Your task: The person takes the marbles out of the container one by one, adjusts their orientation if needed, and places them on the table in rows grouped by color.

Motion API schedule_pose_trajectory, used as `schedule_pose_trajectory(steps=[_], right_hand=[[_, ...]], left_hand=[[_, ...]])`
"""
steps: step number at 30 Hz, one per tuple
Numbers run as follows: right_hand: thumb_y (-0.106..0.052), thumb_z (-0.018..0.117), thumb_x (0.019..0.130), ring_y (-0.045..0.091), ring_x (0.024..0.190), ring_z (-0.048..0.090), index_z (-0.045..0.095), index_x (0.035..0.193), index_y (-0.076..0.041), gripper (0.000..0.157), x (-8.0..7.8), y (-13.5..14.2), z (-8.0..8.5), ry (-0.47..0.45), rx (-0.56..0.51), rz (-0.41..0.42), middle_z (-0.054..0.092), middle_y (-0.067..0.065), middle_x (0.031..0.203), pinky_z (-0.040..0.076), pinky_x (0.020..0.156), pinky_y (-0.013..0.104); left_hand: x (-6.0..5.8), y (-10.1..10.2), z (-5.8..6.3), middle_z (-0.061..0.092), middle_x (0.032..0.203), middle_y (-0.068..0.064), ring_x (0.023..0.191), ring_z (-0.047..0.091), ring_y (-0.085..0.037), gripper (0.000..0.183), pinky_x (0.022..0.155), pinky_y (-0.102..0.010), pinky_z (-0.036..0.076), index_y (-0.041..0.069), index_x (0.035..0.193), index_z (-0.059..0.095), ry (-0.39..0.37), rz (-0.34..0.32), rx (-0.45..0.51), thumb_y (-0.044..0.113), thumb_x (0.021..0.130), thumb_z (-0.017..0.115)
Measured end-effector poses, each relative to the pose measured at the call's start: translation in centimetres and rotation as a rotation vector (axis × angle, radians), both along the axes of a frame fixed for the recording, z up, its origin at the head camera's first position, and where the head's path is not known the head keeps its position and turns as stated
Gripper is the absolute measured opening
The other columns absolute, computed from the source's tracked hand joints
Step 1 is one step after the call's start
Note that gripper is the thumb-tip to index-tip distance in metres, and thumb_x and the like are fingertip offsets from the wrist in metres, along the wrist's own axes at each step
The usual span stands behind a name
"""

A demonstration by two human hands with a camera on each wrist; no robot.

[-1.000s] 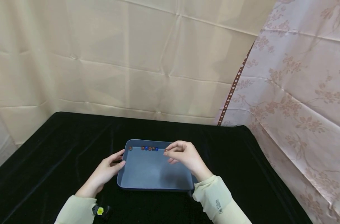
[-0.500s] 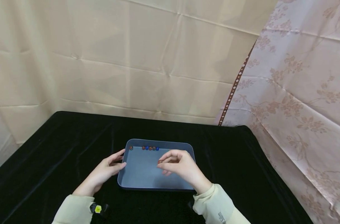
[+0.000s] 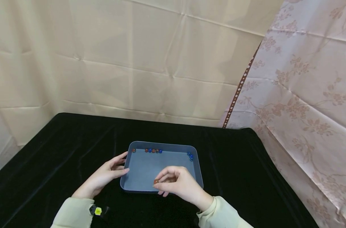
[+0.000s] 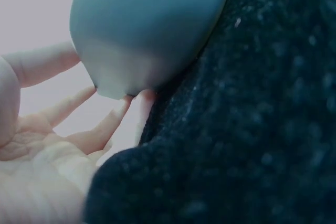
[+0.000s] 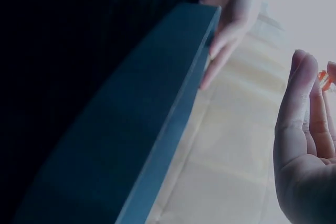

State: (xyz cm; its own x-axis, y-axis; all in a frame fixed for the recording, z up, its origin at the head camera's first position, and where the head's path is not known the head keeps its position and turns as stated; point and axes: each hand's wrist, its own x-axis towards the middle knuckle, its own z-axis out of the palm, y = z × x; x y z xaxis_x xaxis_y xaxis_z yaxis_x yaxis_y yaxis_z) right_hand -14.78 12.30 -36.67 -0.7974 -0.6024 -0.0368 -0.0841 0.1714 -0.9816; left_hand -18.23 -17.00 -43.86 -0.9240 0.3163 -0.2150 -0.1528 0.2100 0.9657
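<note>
A blue-grey rectangular tray [image 3: 144,171] lies on the black cloth. My left hand [image 3: 105,175] holds its left side, thumb at the rim and fingertips against the outer wall; the left wrist view has the thumb and fingers around the tray's corner [image 4: 115,77]. Over the front part of the tray, my right hand [image 3: 178,185] pinches an orange-brown marble [image 3: 156,181] between thumb and fingers. That marble [image 5: 324,81] shows at the fingertips in the right wrist view. Along the tray's back wall sits a row of brown and blue marbles [image 3: 153,151]. One brown marble [image 3: 134,150] is apart at the back left corner.
A small group of blue marbles [image 3: 191,156] sits at the tray's back right corner. Black velvety cloth [image 3: 232,177] covers the table. Behind hangs a cream curtain [image 3: 110,63], with a floral pink curtain [image 3: 309,95] at the right.
My right hand has moved from the tray's back right toward its front, carrying the marble. The blue marbles at the back right have come into sight. My left hand keeps its hold.
</note>
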Motion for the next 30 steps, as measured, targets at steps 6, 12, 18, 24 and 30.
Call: schedule_pose_trajectory(steps=[6,12,18,24,30], right_hand=[[-0.009,0.068,0.090,0.005,0.072,0.069,0.064,0.105,0.012,0.026,0.9,0.0,-0.7,-0.008,-0.043,0.046,0.068,0.035,0.100,0.061,0.065,0.027],[-0.008,0.067,0.091,0.004,0.074,0.070,0.063,0.106,0.013,0.026,1.5,-0.1,-1.3,-0.035,-0.077,0.075,0.067,0.038,0.101,0.061,0.066,0.026],[-0.008,0.068,0.090,0.003,0.072,0.069,0.064,0.104,0.012,0.026,1.9,-0.5,-2.0,-0.043,-0.077,0.070,0.068,0.036,0.100,0.062,0.065,0.028],[-0.008,0.069,0.090,0.004,0.071,0.069,0.064,0.106,0.011,0.025,2.1,-0.8,-3.0,-0.130,-0.054,0.078,0.068,0.036,0.102,0.060,0.064,0.022],[-0.009,0.068,0.091,0.004,0.069,0.068,0.065,0.106,0.008,0.024,2.1,-0.8,-3.7,-0.158,-0.024,0.106,0.068,0.035,0.103,0.059,0.063,0.019]], left_hand=[[0.0,0.0,0.0,0.029,0.154,-0.030,0.132,0.047,-0.042,0.076,0.108,-0.060,0.041,0.012,0.159,0.019,-0.002,-0.004,-0.006,0.023,0.097,0.061],[0.0,-0.1,-0.1,0.029,0.154,-0.030,0.133,0.047,-0.042,0.075,0.108,-0.060,0.042,0.013,0.159,0.019,-0.001,-0.004,-0.010,0.024,0.097,0.061],[0.0,-0.1,-0.2,0.029,0.155,-0.030,0.133,0.047,-0.043,0.075,0.107,-0.060,0.041,0.013,0.159,0.020,0.005,-0.002,-0.014,0.025,0.098,0.061],[0.0,-0.1,-0.2,0.029,0.155,-0.030,0.133,0.046,-0.043,0.075,0.107,-0.060,0.042,0.014,0.159,0.020,0.004,-0.002,-0.018,0.027,0.098,0.061],[0.0,-0.1,-0.2,0.029,0.155,-0.030,0.134,0.045,-0.044,0.074,0.107,-0.062,0.041,0.014,0.159,0.020,0.003,-0.007,-0.028,0.027,0.098,0.060]])
